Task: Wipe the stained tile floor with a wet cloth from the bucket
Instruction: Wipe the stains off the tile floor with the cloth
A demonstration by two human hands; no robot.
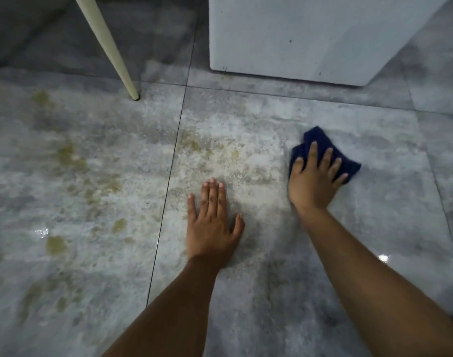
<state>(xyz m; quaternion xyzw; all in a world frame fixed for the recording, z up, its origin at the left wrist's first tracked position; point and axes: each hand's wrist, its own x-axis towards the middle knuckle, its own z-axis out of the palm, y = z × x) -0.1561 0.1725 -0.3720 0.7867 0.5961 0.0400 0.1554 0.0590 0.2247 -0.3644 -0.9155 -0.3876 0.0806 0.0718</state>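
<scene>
A dark blue cloth (320, 143) lies bunched on the grey tile floor (297, 292), right of centre. My right hand (311, 177) presses flat on top of it, fingers spread over the fabric. My left hand (212, 222) rests palm down on the bare tile, fingers together, holding nothing. Yellow-brown stains (70, 161) are spattered over the left tile, and a gritty pale smear (220, 155) runs between my two hands. No bucket is in view.
A cream furniture leg (109, 47) slants down to the floor at the upper left. A white box-like unit (310, 37) stands at the top right. A dark grout line (168, 176) runs just left of my left hand.
</scene>
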